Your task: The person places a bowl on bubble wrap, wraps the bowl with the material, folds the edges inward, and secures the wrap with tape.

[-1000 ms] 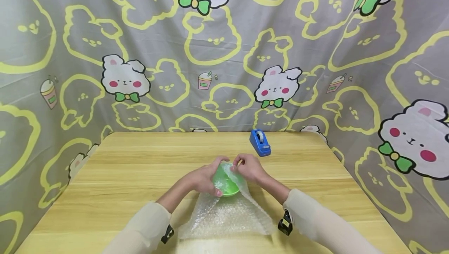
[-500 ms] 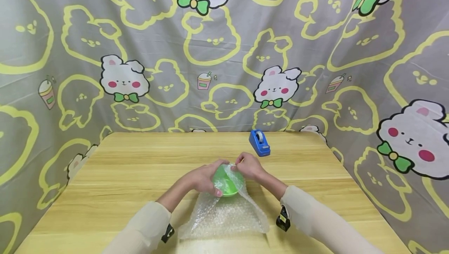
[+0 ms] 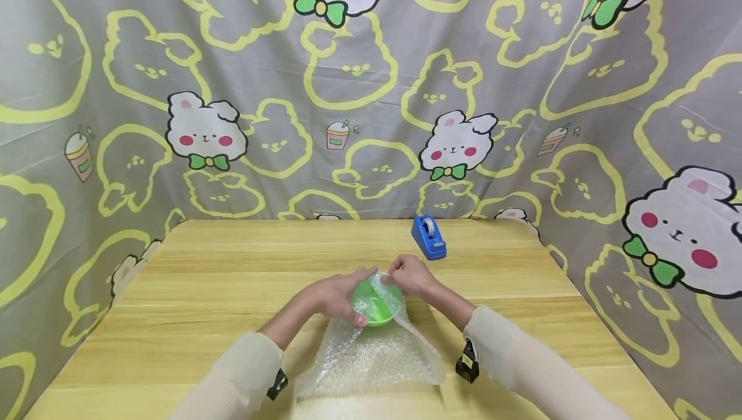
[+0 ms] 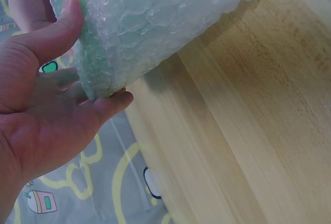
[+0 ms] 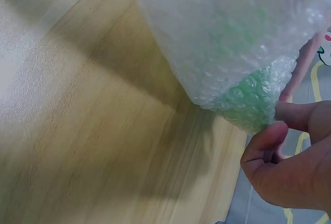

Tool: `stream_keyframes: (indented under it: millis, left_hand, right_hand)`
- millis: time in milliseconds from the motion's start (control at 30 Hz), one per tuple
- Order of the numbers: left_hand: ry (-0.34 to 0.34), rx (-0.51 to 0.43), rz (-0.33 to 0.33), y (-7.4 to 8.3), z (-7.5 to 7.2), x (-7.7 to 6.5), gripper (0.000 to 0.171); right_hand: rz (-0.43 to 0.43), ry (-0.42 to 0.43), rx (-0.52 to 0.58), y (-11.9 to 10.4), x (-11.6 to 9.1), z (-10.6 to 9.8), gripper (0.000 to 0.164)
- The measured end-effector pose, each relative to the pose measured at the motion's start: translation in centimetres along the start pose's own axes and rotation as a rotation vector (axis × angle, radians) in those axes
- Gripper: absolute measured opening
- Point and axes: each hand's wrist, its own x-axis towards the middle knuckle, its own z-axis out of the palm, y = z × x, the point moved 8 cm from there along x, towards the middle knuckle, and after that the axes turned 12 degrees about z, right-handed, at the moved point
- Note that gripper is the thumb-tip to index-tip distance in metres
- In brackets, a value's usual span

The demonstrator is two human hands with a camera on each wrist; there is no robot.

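A green bowl (image 3: 379,312) stands tilted in the middle of the table, partly covered by clear bubble wrap (image 3: 377,365). My left hand (image 3: 339,295) holds the wrapped bowl from the left, thumb on the near side and fingers on the far side. On the far right of the bowl, my right hand (image 3: 411,275) pinches an edge of the wrap. In the left wrist view, the thumb (image 4: 70,19) presses the bubble wrap (image 4: 155,17) against the bowl. The right wrist view shows thumb and finger of the right hand (image 5: 295,167) on a wrap corner (image 5: 253,102).
A blue tape dispenser (image 3: 429,238) with a roll of tape stands at the back, right of centre. The wooden table (image 3: 232,259) ends at a grey patterned curtain (image 3: 266,149). A loose wrap flap spreads toward the near edge.
The left fingers have come down slightly over the bowl's far side. The wrap's near right corner has shifted a little left. The right hand keeps its pinch almost in place.
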Motion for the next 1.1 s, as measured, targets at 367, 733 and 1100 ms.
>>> stream_keyframes:
  millis: [367, 733, 1100]
  left_hand:
    - [0.003, 0.009, 0.003, -0.1, 0.0, 0.0, 0.105]
    - [0.006, -0.006, -0.018, -0.2, 0.0, -0.1, 0.105]
    - [0.015, -0.011, -0.011, -0.1, -0.1, 0.0, 0.106]
  right_hand:
    - [-0.210, 0.119, -0.112, 0.0, -2.2, -2.4, 0.024]
    - [-0.433, 0.250, -0.481, 2.4, -5.9, -2.1, 0.083]
    - [-0.470, 0.064, -0.585, 4.1, -8.3, -0.5, 0.101]
